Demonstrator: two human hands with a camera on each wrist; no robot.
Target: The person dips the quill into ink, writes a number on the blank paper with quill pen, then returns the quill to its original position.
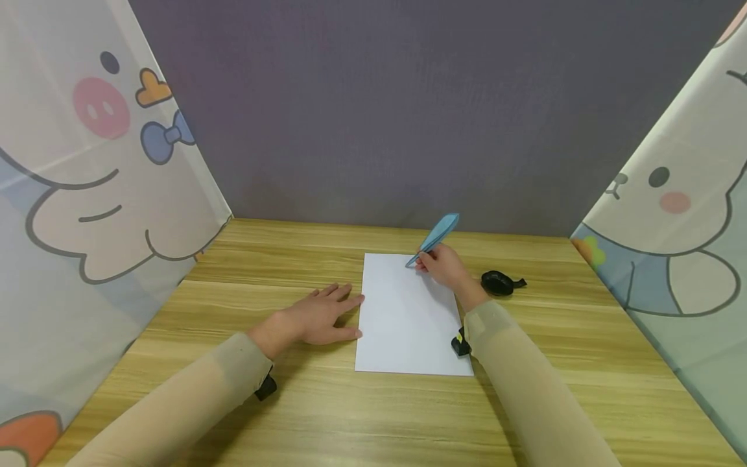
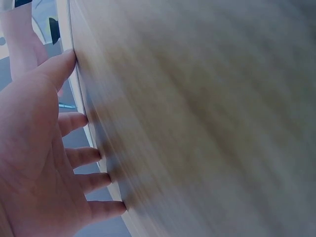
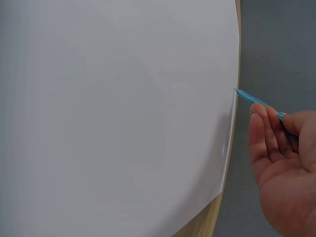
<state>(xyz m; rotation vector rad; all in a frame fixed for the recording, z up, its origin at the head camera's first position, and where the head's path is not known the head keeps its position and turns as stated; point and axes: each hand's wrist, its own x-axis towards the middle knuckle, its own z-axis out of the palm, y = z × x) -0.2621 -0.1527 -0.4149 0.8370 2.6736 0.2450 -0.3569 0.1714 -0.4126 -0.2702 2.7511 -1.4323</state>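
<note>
A white sheet of paper (image 1: 403, 324) lies on the wooden table. My right hand (image 1: 445, 264) pinches a light blue feather-shaped pen (image 1: 439, 232) over the sheet's far part. In the right wrist view the pen's tip (image 3: 239, 91) is right at the paper, and a faint thin line runs from it near the sheet's edge. My left hand (image 1: 323, 318) rests on the wood with its fingers spread, thumb and index fingertip at the paper's left edge. The left wrist view shows those fingers (image 2: 81, 155) straight, their tips against the table.
A small black round object with a short tab (image 1: 498, 283) lies right of my right hand. The wooden table (image 1: 280, 259) ends at a dark grey wall (image 1: 373, 117) behind. Cartoon-printed cloths (image 1: 52, 240) line both sides.
</note>
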